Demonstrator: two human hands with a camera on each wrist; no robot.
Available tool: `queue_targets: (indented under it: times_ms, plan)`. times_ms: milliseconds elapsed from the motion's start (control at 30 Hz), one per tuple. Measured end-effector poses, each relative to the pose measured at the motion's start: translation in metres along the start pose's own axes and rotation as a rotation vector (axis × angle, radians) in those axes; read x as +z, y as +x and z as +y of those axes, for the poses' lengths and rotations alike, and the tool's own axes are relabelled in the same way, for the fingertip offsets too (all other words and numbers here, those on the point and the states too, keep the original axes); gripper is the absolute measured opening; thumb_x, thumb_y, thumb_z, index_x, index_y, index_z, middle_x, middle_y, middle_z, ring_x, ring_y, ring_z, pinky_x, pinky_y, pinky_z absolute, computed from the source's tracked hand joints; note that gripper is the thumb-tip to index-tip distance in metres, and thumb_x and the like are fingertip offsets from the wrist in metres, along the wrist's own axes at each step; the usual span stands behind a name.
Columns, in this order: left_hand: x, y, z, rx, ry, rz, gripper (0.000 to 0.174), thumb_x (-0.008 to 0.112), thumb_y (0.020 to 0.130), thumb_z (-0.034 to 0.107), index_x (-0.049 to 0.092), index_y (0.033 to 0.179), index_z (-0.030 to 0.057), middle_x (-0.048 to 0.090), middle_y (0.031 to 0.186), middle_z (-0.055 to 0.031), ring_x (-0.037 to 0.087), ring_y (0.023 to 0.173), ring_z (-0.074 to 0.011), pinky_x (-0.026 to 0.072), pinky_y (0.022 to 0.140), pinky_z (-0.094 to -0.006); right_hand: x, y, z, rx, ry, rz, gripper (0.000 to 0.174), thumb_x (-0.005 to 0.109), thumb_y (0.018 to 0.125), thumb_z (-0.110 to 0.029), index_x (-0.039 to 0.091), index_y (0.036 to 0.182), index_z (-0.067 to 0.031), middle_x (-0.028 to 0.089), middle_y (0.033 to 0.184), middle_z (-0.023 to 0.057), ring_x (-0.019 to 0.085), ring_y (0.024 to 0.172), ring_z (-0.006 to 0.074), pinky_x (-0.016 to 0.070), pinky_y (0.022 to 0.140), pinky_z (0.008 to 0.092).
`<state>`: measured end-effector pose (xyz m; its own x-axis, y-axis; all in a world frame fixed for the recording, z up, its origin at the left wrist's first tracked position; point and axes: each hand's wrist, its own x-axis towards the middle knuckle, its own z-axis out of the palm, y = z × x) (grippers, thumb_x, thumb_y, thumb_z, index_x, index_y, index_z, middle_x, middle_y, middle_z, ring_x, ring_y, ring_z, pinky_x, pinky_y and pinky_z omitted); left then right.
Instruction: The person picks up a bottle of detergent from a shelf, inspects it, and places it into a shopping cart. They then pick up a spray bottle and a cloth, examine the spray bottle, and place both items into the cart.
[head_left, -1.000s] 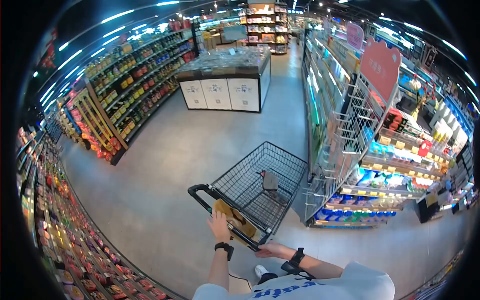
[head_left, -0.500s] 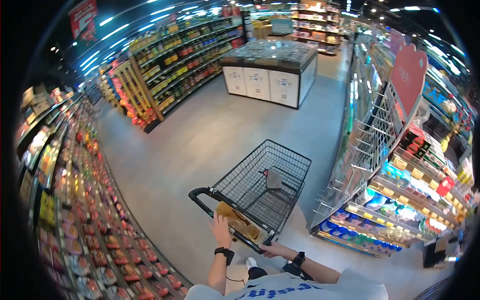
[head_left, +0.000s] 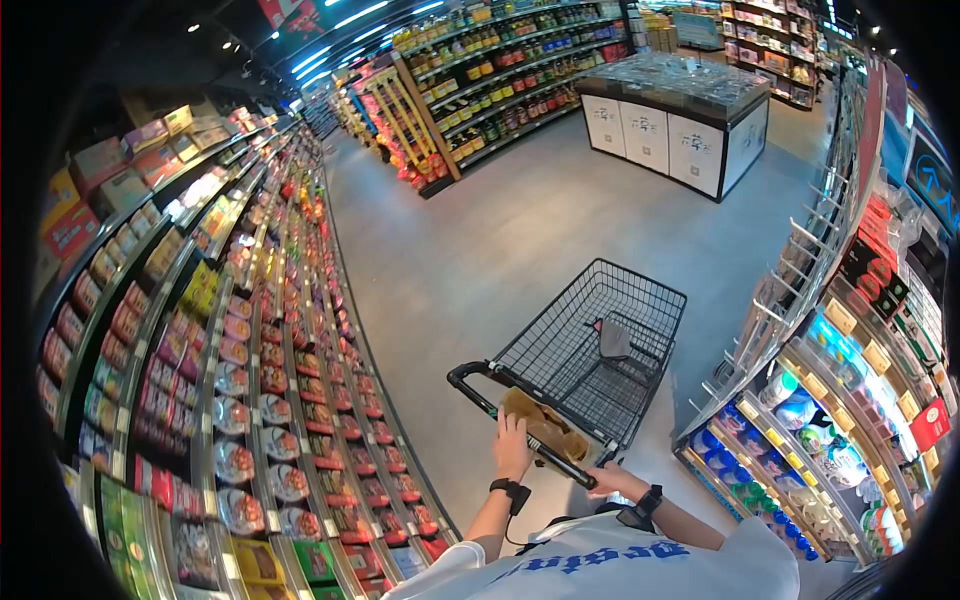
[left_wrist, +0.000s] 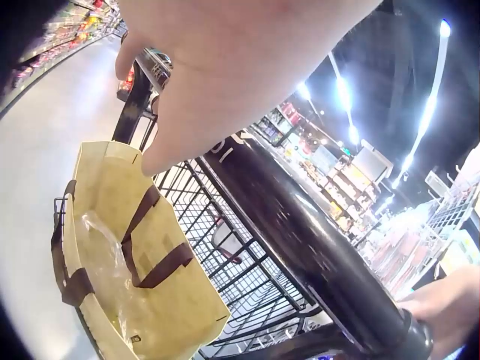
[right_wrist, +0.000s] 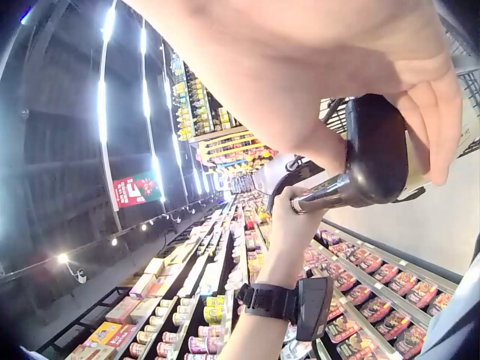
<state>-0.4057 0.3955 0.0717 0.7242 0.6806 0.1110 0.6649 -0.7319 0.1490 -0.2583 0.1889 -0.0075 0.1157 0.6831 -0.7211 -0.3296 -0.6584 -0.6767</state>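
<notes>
A black wire shopping cart (head_left: 610, 345) stands in front of the person, its handle (head_left: 536, 445) nearest the body. The left hand (head_left: 512, 446) grips the middle of the handle, also seen from close by in the left wrist view. Round the handle's right end curls the right hand (head_left: 617, 482); in the right wrist view its fingers (right_wrist: 439, 124) reach over the bar. A tan bag (left_wrist: 112, 202) with dark straps stands open by the handle, clear plastic inside it. Farther down in the basket is a grey item (head_left: 613, 341), too small to identify.
Long shelves of packaged goods (head_left: 300, 400) line the left side. On the right are a wire rack (head_left: 790, 290) and shelves of bottles (head_left: 760, 480). A freezer island (head_left: 670, 140) stands ahead, with jar shelves (head_left: 500, 80) to its left. Grey floor (head_left: 470, 260) lies between.
The head view has swung left, so the shelves, freezer island and cart sit farther right in it. Both hands have kept their hold on the handle.
</notes>
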Motion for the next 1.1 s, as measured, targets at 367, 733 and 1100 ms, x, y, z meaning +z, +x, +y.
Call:
queue_targets:
  times_ms: [367,733,1100]
  plan:
    - [0.017,-0.104,0.007,0.019,-0.104,0.166,0.061,0.073,0.074,0.015,0.055,0.131,0.0082,0.045,0.146,-0.0146,0.021,0.149,-0.0392,0.0304,0.113,-0.0575,-0.008,-0.012,0.075,-0.385,-0.113,0.008,0.045,0.056,0.098,-0.045,0.058,0.106,-0.0011,0.068,0.079,0.0067,0.062,0.057,0.0155,0.0526,0.056,0.0277]
    - [0.0,-0.198,0.077,-0.159,-0.012,-0.055,0.078,0.082,0.069,0.031,0.052,0.14,0.0173,0.04,0.152,-0.0108,0.015,0.151,-0.035,0.0104,0.12,-0.0625,-0.03,-0.104,0.076,-0.274,-0.047,0.047,0.06,0.046,0.097,-0.047,0.062,0.094,0.0104,0.071,0.076,0.0207,0.069,0.057,0.0212,0.0544,0.05,0.0251]
    - [0.001,-0.306,0.131,-0.117,-0.106,0.076,0.06,0.076,0.069,0.032,0.062,0.124,0.0126,0.056,0.121,-0.0113,0.043,0.128,-0.0349,0.0161,0.12,-0.0593,-0.063,-0.172,0.143,-0.222,-0.025,-0.063,0.053,0.05,0.097,-0.045,0.056,0.103,0.0072,0.069,0.078,0.0177,0.071,0.061,0.0216,0.0574,0.052,0.0272]
